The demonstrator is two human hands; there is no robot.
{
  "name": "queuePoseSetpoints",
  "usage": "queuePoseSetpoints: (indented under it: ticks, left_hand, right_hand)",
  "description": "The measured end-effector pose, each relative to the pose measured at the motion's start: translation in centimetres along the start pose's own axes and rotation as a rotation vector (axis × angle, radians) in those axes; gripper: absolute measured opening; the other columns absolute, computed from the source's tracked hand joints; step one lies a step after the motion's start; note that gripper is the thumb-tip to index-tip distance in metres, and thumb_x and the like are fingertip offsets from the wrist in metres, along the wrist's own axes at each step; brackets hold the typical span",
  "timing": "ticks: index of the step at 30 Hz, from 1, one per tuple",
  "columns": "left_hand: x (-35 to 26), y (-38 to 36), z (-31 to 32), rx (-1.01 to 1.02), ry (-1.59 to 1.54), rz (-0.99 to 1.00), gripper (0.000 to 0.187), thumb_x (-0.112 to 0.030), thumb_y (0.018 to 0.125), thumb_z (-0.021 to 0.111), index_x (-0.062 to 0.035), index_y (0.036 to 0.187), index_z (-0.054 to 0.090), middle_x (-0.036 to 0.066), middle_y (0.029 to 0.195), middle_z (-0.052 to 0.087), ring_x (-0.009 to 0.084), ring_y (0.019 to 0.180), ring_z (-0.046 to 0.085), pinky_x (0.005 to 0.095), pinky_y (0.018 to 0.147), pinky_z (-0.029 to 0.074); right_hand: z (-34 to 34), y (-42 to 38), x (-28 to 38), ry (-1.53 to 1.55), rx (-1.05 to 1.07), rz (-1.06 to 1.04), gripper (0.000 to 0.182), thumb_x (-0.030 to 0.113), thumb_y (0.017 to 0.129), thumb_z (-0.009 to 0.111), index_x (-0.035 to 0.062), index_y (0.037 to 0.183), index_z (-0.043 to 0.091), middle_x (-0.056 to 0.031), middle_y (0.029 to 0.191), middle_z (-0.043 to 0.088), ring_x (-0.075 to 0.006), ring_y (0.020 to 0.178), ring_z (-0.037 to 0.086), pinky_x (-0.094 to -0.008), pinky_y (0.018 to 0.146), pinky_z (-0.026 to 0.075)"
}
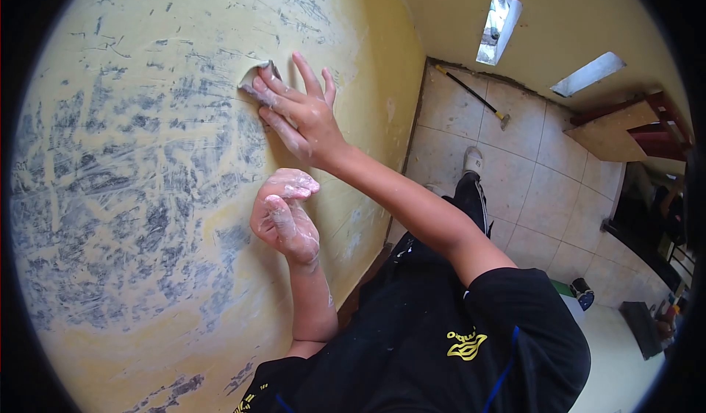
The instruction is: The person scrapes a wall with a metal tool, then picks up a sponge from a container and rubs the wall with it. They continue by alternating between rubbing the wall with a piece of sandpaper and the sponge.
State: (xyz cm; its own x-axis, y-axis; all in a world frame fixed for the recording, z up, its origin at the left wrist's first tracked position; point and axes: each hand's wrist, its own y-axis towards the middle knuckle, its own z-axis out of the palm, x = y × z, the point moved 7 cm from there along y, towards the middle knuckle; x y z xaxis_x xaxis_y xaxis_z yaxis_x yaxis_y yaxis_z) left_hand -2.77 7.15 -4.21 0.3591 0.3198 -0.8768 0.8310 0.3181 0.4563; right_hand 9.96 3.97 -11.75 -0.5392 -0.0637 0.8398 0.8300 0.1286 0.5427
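My right hand [301, 119] presses a small folded piece of sandpaper [256, 76] against the wall [132, 141], with its fingertips over the sheet and two fingers lifted away. The wall is pale yellow, with whitish filler smears and many dark grey scuffed patches. Below it, my left hand [288, 214] is raised close to the wall with its palm partly showing. Its fingers are loosely curled and the thumb stands apart from them; I see nothing held in it. White dust or paste coats the fingers of both hands.
A black-and-yellow long-handled tool [471, 91] lies on the tiled floor [515, 155] near the far wall. My shoe [473, 161] stands on the tiles. Red-and-brown wooden furniture [625, 130] is at the right. Two narrow openings, including a bright slot [500, 29], pierce the far wall.
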Motion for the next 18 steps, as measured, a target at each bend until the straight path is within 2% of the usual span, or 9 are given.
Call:
queuePoseSetpoints:
  ticks: [5,6,7,9,10,13,14,17,18]
  left_hand:
    - [-0.6,0.4,0.3,0.022,0.017,0.073,0.043,-0.031,0.115,0.042,-0.0004,0.09,0.058,0.015,0.085,0.065,0.025,0.08,0.06,0.0366,0.075,0.051]
    - [0.0,0.4,-0.2,0.003,0.034,0.044,0.043,-0.031,0.115,0.043,-0.0003,0.089,0.058,0.014,0.084,0.065,0.0245,0.079,0.06,0.0362,0.074,0.051]
    - [0.7,0.3,-0.4,-0.016,0.05,0.012,0.042,-0.03,0.115,0.043,-0.0003,0.088,0.058,0.014,0.084,0.064,0.024,0.079,0.06,0.0358,0.074,0.051]
    - [1.8,-0.1,-0.4,-0.11,0.048,-0.025,0.041,-0.027,0.113,0.046,0.001,0.087,0.059,0.014,0.083,0.065,0.0241,0.078,0.061,0.0355,0.073,0.051]
    - [2.1,-0.3,-1.1,-0.192,0.054,-0.061,0.039,-0.024,0.112,0.049,0.0023,0.085,0.06,0.015,0.083,0.065,0.0241,0.078,0.062,0.0351,0.073,0.051]
    - [2.5,-0.7,-1.4,-0.14,0.008,0.001,0.038,-0.023,0.111,0.049,0.002,0.085,0.06,0.014,0.083,0.065,0.0236,0.078,0.061,0.035,0.073,0.05]
    - [2.9,-1.0,-1.5,-0.146,0.012,-0.048,0.039,-0.023,0.111,0.049,0.0017,0.083,0.06,0.014,0.083,0.066,0.0235,0.079,0.062,0.0347,0.073,0.049]
    - [3.7,-1.0,-1.8,-0.197,0.072,-0.082,0.04,-0.024,0.111,0.049,0.0015,0.082,0.061,0.014,0.083,0.066,0.0235,0.079,0.062,0.0344,0.074,0.049]
    - [3.5,-0.8,-1.7,-0.192,0.075,-0.073,0.04,-0.024,0.111,0.049,0.0015,0.082,0.061,0.014,0.083,0.066,0.0235,0.079,0.062,0.0344,0.074,0.049]
  right_hand:
    - [-0.8,0.4,-2.8,-0.187,0.11,-0.125,0.043,0.032,0.103,0.066,0.0292,0.146,0.066,0.0026,0.151,0.063,-0.0381,0.16,0.027,-0.0706,0.12,-0.001]
    - [-0.9,1.5,-2.4,-0.128,0.001,-0.066,0.041,0.034,0.102,0.068,0.0334,0.143,0.068,0.0078,0.15,0.064,-0.0372,0.16,0.027,-0.0734,0.119,-0.002]
    - [-0.4,1.6,-1.6,-0.132,0.009,-0.067,0.041,0.034,0.102,0.068,0.0334,0.143,0.068,0.0078,0.15,0.064,-0.0372,0.16,0.027,-0.0734,0.119,-0.002]
    - [0.0,1.2,0.1,0.042,-0.043,-0.035,0.041,0.031,0.104,0.066,0.0289,0.145,0.067,0.0013,0.149,0.065,-0.0375,0.16,0.026,-0.0685,0.12,-0.006]
    - [0.1,0.2,-0.2,-0.015,0.053,-0.072,0.041,0.029,0.103,0.066,0.0282,0.145,0.067,0.0004,0.15,0.064,-0.0394,0.16,0.025,-0.0678,0.12,-0.007]
    - [-1.2,0.7,-2.3,-0.122,0.143,-0.052,0.042,0.028,0.103,0.066,0.0281,0.145,0.067,-0.0004,0.152,0.062,-0.04,0.161,0.023,-0.0668,0.121,-0.008]
    - [-1.2,1.4,-3.3,-0.088,0.079,0.066,0.041,0.028,0.104,0.065,0.0284,0.145,0.068,-0.0002,0.154,0.061,-0.0394,0.161,0.023,-0.0678,0.12,-0.008]
    - [-0.1,1.4,-0.5,0.106,-0.065,0.045,0.04,0.029,0.105,0.063,0.0288,0.145,0.067,0.0014,0.153,0.061,-0.0385,0.162,0.021,-0.0705,0.119,-0.009]
    - [0.2,0.1,-0.2,0.033,0.059,-0.019,0.041,0.029,0.105,0.062,0.0284,0.146,0.066,0.0017,0.155,0.059,-0.04,0.161,0.021,-0.0717,0.119,-0.007]
